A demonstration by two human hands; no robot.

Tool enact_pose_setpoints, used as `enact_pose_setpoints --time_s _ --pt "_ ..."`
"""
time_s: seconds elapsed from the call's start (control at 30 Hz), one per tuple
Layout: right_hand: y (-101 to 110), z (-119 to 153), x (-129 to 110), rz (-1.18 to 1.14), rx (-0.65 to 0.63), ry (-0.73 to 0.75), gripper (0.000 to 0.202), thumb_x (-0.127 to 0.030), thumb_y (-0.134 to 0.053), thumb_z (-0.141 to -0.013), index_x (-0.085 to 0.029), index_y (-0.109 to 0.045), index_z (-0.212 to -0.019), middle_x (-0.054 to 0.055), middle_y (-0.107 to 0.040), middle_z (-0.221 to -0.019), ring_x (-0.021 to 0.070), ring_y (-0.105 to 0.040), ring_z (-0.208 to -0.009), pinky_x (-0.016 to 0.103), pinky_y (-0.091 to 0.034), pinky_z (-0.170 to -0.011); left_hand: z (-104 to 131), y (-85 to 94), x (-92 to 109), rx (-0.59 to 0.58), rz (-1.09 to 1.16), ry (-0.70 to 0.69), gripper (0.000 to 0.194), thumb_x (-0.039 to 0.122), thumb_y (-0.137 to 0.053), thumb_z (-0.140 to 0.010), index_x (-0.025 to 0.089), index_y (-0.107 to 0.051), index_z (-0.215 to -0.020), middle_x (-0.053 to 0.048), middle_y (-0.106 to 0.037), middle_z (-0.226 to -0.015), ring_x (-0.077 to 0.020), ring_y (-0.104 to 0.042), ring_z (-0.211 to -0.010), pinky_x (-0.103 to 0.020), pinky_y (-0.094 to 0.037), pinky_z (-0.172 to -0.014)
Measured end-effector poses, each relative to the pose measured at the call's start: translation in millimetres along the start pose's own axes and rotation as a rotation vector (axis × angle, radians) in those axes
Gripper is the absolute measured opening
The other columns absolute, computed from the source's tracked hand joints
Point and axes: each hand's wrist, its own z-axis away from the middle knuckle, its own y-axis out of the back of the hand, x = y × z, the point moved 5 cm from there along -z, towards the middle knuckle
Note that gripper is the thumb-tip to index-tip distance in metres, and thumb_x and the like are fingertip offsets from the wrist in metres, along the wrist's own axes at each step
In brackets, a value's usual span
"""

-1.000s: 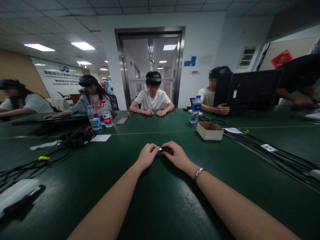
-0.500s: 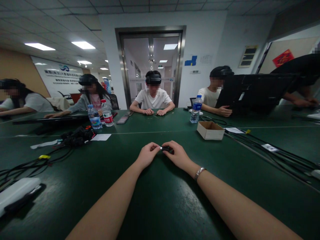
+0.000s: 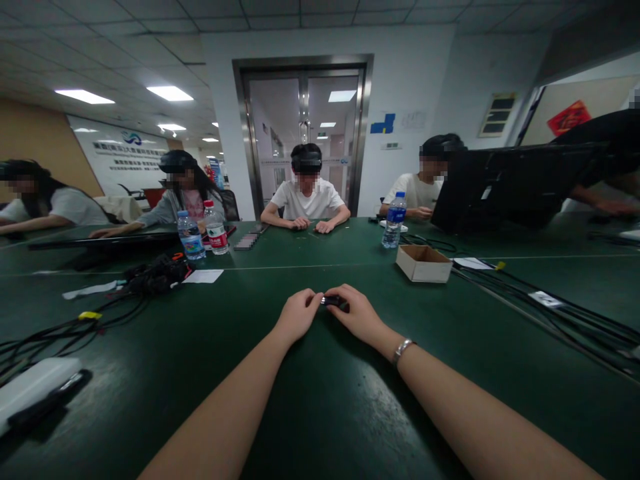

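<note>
One stick (image 3: 333, 301) lies crosswise, silver end (image 3: 325, 301) leftward, left hand (image 3: 299, 315) and right hand (image 3: 358, 312) pinching.

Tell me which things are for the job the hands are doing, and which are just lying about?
In the job:
small black object with a shiny silver end
left hand, fingertips at the silver end
right hand, holding the black part

Just lying about:
pale open cardboard box
clear red-capped plastic bottle
long black cables on the right

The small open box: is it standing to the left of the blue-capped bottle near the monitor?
No, the box stands in front of the bottle, slightly to its right.
</note>
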Motion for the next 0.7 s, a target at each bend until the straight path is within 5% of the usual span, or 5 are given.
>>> enact_pose_setpoints --time_s 0.1,0.27,0.5,0.7 --pt "-0.4 0.0 -0.3 0.002 -0.008 0.008 0.022 -0.017 -0.059 -0.079 -0.021 -0.064 -0.100 0.003 -0.059 -0.093 0.0147 -0.057 -0.083 0.030 -0.046 -0.076 -0.8 -0.1 -1.1 0.011 -0.036 0.020 0.044 0.052 -0.034 -0.087 0.018 -0.059 -0.075 -0.003 -0.061 -0.077 -0.0162 -0.054 -0.072 -0.028 -0.041 -0.068" --pt "-0.2 -0.3 1.6 0.002 -0.002 -0.004 0.022 -0.017 -0.060 -0.078 -0.021 -0.064 -0.100 0.004 -0.059 -0.093 0.0153 -0.056 -0.084 0.030 -0.047 -0.076 -3.4 -4.4 -3.5 -0.012 0.132 -0.056 0.025 0.042 -0.050 -0.082 0.021 -0.060 -0.092 -0.003 -0.063 -0.094 -0.0159 -0.057 -0.086 -0.027 -0.043 -0.078" --pt "0.4 -0.3 -1.5 0.000 -0.008 -0.004 0.022 -0.016 -0.060 -0.079 -0.021 -0.064 -0.100 0.004 -0.059 -0.093 0.0150 -0.056 -0.084 0.031 -0.046 -0.077 -2.6 0.5 -2.7 0.016 -0.042 0.020 0.048 0.054 -0.036 -0.085 0.018 -0.061 -0.067 -0.006 -0.059 -0.079 -0.0194 -0.055 -0.079 -0.032 -0.041 -0.077" --pt "-0.8 0.3 1.6 -0.008 -0.009 -0.025 0.021 -0.017 -0.060 -0.079 -0.021 -0.063 -0.099 0.003 -0.058 -0.092 0.0154 -0.056 -0.085 0.030 -0.046 -0.076 -3.7 -4.7 -5.0 -0.004 0.126 -0.049 0.022 0.038 -0.052 -0.081 0.022 -0.061 -0.092 -0.003 -0.063 -0.095 -0.0167 -0.057 -0.088 -0.027 -0.043 -0.079"
